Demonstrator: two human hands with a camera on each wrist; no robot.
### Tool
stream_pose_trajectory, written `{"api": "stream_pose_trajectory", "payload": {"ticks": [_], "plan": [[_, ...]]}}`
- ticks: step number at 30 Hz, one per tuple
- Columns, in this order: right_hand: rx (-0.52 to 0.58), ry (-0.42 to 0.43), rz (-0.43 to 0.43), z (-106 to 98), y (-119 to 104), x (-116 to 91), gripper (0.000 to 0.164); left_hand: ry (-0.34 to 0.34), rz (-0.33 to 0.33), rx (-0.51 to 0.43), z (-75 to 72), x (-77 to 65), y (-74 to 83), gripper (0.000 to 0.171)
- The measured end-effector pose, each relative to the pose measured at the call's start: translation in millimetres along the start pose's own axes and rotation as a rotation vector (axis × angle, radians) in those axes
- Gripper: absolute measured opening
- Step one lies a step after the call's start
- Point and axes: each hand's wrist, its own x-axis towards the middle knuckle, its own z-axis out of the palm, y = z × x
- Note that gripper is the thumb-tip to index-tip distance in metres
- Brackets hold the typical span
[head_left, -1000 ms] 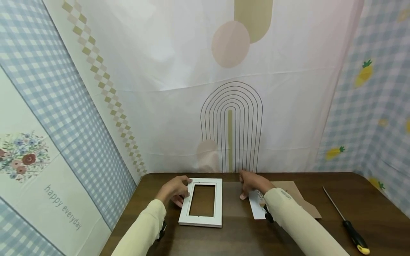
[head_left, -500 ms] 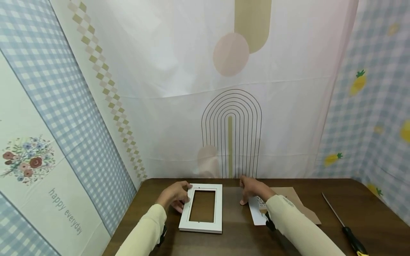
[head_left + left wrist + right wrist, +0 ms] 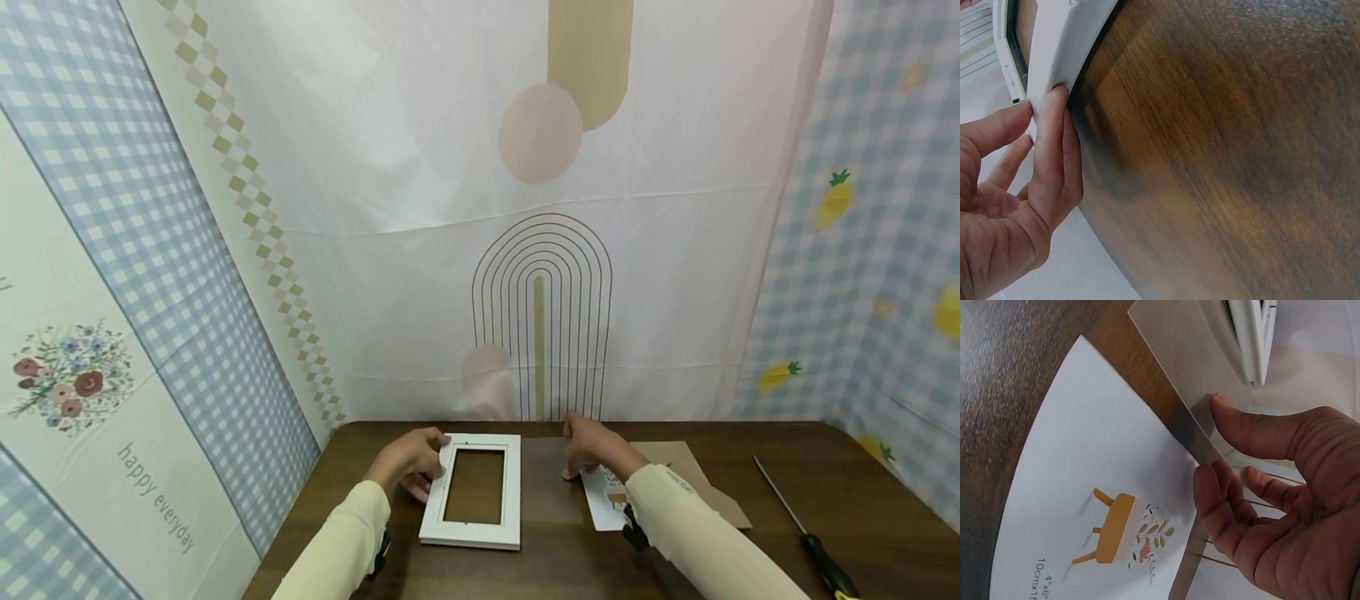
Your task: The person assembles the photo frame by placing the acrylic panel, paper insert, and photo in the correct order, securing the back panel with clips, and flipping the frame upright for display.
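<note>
My left hand [image 3: 412, 462] grips a white picture frame [image 3: 512, 492] by its left side. In the left wrist view, the thumb and fingers [image 3: 1052, 140] pinch the frame's edge [image 3: 1054, 44]. The opening shows brown tabletop through it. My right hand [image 3: 592, 446] pinches the edge of a clear flat sheet [image 3: 547, 492] just right of the frame. The right wrist view has the thumb on this sheet [image 3: 1179, 356], with curled fingers at its edge. Beneath that hand lies a white printed card [image 3: 603, 504] with a plant-pot drawing [image 3: 1116, 528], partly covered by the forearm.
A brown cardboard piece [image 3: 697, 475] lies beyond the right forearm. Farther right rests a screwdriver [image 3: 798, 517] with a black and yellow handle, cut off at the bottom. Patterned cloth hangs behind the brown table [image 3: 750, 558] and at both sides.
The head view has tilted up a little, so the table sits lower in it. Both hands keep their holds on the frame and the clear sheet, nearly still.
</note>
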Motion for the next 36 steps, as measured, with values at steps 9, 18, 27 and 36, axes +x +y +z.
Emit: {"api": "stream_pose_trajectory", "payload": {"ticks": [9,18,27,36], "plan": [[0.365,0.043,0.06,-7.4,-38.9,-53.1,0.07,-0.023,0.004,-0.018,-1.1,0.1,0.4,0.069],[0.527,0.055,0.074,-8.8,-38.8,-58.7,0.023,-0.021,0.007,-0.016,-1.5,-0.8,0.5,0.07],[0.564,0.038,0.113,-9.5,-39.5,-65.7,0.022,-0.011,0.013,-0.006,-0.7,-0.5,0.9,0.069],[0.614,0.016,0.107,-10.0,-38.8,-71.3,0.04,-0.003,0.016,-0.016,1.7,-1.0,-0.7,0.068]]}}
